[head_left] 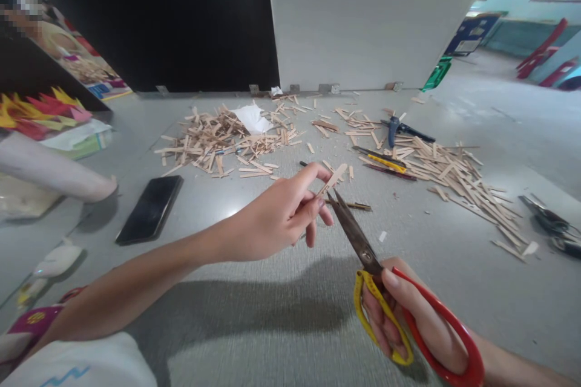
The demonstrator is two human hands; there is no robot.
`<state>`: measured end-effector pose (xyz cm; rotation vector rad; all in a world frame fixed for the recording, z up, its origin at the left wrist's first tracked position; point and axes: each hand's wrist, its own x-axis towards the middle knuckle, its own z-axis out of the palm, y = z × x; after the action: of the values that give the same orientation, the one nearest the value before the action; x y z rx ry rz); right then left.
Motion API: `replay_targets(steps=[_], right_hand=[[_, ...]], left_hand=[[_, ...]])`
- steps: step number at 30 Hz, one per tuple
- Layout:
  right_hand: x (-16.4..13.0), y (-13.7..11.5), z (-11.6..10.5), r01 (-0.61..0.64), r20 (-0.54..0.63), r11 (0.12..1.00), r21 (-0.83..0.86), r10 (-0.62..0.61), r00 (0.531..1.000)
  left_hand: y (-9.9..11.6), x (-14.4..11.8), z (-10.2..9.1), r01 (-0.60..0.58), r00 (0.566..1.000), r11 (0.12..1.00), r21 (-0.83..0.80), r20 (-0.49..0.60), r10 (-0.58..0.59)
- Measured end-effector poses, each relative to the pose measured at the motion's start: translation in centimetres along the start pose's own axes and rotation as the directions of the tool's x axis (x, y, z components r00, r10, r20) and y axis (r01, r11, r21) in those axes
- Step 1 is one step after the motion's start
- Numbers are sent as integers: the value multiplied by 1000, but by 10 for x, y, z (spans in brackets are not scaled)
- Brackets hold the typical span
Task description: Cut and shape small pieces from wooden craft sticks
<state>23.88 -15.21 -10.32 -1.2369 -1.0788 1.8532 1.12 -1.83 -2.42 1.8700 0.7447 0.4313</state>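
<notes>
My left hand [276,214] pinches a short wooden craft stick [334,179] between thumb and fingers, holding it above the grey floor. My right hand [408,317] grips scissors [363,248] with one red and one yellow handle loop. The dark blades point up and left, their tips meeting the stick just below my left fingertips. Both hands are in the air at the middle of the view.
Heaps of wooden sticks lie on the floor at back centre [218,139] and right [454,175]. A black phone [149,208] lies at left. Blue pliers [402,128], pens [384,162] and dark tools [549,221] lie nearby. Another person's limb [54,172] reaches in from the left.
</notes>
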Motion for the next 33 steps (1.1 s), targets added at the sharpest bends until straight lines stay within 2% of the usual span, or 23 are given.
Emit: replay_targets(steps=[4, 11, 19, 28, 33], right_hand=[[-1, -2, 3, -34, -6, 999, 9, 34, 999], [-1, 4, -2, -23, -16, 999, -26, 23, 1000], [0, -12, 9, -61, -21, 996, -70, 60, 998], [-3, -11, 14, -128, -54, 988, -88, 124, 991], [2, 1, 9, -73, -4, 995, -70, 73, 997]], left_hand=[[1, 0, 0, -5, 1000, 1000, 15, -17, 5], [1, 0, 1, -23, 1000, 997, 69, -15, 24], [-2, -3, 2, -58, 998, 973, 224, 27, 53], [-7, -1, 10, -63, 998, 986, 157, 24, 60], [-7, 0, 10, -74, 997, 989, 127, 36, 70]])
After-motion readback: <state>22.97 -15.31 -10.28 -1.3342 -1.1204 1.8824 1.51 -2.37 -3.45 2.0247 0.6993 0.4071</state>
